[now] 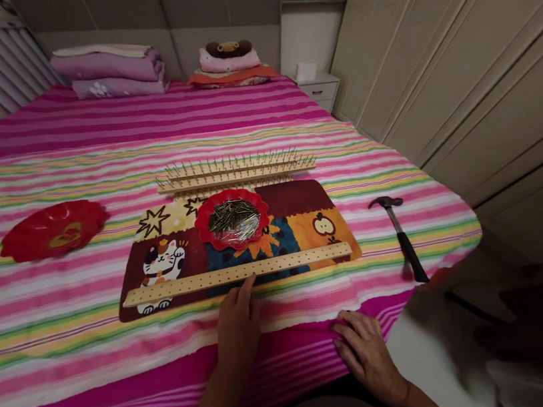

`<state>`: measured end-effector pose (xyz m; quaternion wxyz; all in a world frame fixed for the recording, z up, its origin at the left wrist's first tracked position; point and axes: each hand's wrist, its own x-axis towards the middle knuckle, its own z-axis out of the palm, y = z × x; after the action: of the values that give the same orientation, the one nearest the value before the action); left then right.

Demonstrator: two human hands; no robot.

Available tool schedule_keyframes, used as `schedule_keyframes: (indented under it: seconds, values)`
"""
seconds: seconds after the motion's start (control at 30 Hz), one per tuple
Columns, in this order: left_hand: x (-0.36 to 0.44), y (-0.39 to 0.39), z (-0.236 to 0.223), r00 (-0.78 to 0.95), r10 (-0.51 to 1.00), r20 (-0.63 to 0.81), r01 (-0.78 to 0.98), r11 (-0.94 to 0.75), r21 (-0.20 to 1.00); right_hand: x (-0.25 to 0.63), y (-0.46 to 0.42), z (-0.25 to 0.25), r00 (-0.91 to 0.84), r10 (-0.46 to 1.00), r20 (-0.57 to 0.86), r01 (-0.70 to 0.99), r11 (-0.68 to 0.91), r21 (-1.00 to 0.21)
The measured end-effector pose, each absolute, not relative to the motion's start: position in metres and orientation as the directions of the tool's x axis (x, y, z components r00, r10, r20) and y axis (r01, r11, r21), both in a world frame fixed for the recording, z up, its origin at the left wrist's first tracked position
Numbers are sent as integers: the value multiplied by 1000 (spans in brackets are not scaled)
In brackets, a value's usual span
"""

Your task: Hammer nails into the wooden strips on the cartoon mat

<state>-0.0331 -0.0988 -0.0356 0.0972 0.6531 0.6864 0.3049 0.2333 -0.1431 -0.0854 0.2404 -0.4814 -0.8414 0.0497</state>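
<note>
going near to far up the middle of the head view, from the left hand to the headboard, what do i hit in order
Left hand → drilled wooden strip → red dish of nails → nail-studded wooden strips → folded stack → headboard

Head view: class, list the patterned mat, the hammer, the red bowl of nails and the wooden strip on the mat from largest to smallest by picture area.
1. Patterned mat
2. Red bowl of nails and wooden strip: too alike in area to rank
3. Hammer
</note>
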Motion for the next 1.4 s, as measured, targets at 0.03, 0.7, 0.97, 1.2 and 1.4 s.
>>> schedule_keyframes:
  seconds: [0.03, 0.7, 0.97, 1.2, 1.4]
  values:
    - [-32, -98, -35, -116, 957, 265, 839, -48, 542, 233, -143, -85, -423, 834, 355, 786, 533, -315]
    - [-10, -89, -26, 8, 983, 183, 873, -96, 478, 233, -144, -79, -430, 852, 298, 790, 515, -334]
    - [0, -84, -26, 49, 987, 154, 896, -112, 430, 233, -142, -69, -431, 850, 302, 788, 518, -333]
    - [12, -79, -24, 96, 990, 107, 902, -132, 410, 235, -144, -62, -439, 844, 308, 755, 532, -383]
    - [19, -73, -30, 117, 988, 100, 904, -147, 402, 251, -149, -71, -376, 868, 323, 798, 481, -364]
